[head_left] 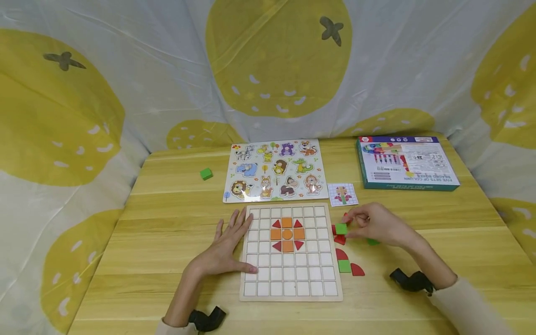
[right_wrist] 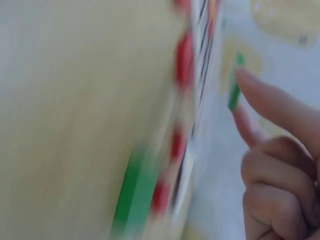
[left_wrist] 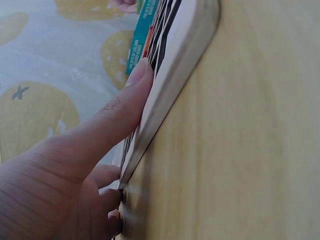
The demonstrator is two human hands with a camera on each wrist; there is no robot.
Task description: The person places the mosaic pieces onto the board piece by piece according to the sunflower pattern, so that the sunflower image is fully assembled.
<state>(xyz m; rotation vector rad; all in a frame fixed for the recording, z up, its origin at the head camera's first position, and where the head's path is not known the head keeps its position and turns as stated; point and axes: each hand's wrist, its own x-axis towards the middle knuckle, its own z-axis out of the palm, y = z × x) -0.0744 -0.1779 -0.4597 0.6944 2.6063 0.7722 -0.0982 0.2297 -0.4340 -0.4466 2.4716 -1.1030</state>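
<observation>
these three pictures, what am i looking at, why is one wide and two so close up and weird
They show one moment from three cameras on a person. The wide picture comes from a camera on the head, looking down at a wooden table. The two close ones come from cameras strapped to the wrists, so they look sideways and are partly blurred.

The left hand lies flat on the left edge of a grid board; the left wrist view shows its thumb pressed on that edge. An orange and red pattern fills the board's middle.

The right hand pinches a green tile just right of the board, over loose red and green pieces.

Further back lie an animal puzzle, a small pattern card, a box and a green cube.
</observation>
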